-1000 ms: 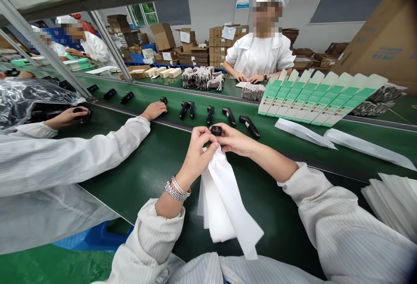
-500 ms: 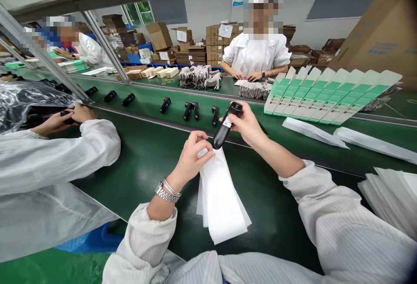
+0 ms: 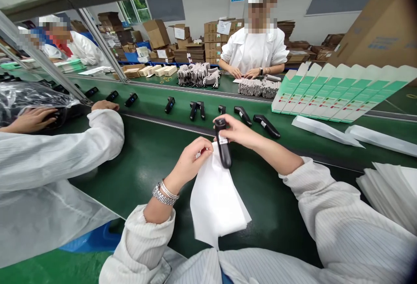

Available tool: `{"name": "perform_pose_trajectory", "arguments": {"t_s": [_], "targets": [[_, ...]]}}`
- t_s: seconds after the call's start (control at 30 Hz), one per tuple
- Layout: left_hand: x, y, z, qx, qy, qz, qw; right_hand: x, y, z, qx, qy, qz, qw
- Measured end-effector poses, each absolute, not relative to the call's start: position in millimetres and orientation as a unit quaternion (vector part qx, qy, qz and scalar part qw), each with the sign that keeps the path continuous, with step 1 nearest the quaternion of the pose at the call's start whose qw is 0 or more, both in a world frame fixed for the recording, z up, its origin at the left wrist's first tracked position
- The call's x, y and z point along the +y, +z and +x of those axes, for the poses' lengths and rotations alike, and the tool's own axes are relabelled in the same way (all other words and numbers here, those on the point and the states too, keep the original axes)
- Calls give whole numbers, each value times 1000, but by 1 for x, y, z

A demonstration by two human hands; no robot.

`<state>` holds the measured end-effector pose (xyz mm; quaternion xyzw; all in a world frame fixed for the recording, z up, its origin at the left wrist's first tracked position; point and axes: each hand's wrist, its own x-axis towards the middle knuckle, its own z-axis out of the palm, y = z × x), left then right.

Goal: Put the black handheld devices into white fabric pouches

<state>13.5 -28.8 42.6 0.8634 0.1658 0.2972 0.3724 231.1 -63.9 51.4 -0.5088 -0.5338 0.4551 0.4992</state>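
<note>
My left hand point(image 3: 190, 158) is closed in a pinch on the top edge of a thin white sleeve bag point(image 3: 216, 206), which hangs above the green worktop. More white sheets of the same kind show behind its lower right edge. My right hand point(image 3: 239, 133) grips a black handheld device point(image 3: 224, 156), shaped like an infrared thermometer, with a small white label on its side. Its rounded lower end points down in front of the bag's upper part, beside my left fingertips. Whether the device touches the bag, I cannot tell.
Several similar black devices point(image 3: 267, 126) lie along the green belt point(image 3: 146, 109) ahead. Green-and-white boxes point(image 3: 329, 95) stand at the right, near white sleeves point(image 3: 327, 131) and a white stack point(image 3: 387, 197). A co-worker's arm point(image 3: 81, 140) reaches in from the left; another person point(image 3: 256, 54) sits opposite.
The device has come down and swung upright in my right hand, in front of the bag. The front bag has spread wider from the sheets behind. The co-worker's hands at left have moved apart.
</note>
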Motion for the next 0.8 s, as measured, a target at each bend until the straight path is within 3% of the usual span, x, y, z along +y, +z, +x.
{"name": "perform_pose_trajectory", "arguments": {"t_s": [0.13, 0.2, 0.3, 0.37, 0.47, 0.57, 0.67, 0.8], "targets": [[-26, 37, 7, 206, 259, 864, 381, -72, 52, 279, -483, 382, -547, 567], [-24, 33, 5, 216, 250, 862, 385, -86, 42, 303, -512, 391, -585, 492], [-21, 30, 4, 220, 249, 860, 386, -110, 23, 323, -594, 417, -618, 301], [-21, 31, 5, 211, 261, 861, 382, -120, 17, 322, -630, 375, -632, 250], [-26, 34, 11, 187, 285, 863, 373, -121, 23, 300, -644, 259, -633, 342], [-30, 36, 16, 180, 311, 861, 360, -107, 36, 261, -687, 268, -525, 425], [-30, 34, 17, 179, 348, 848, 358, -89, 37, 228, -737, 342, -412, 412], [-30, 33, 11, 190, 361, 821, 400, -76, 25, 213, -759, 430, -369, 322]]}}
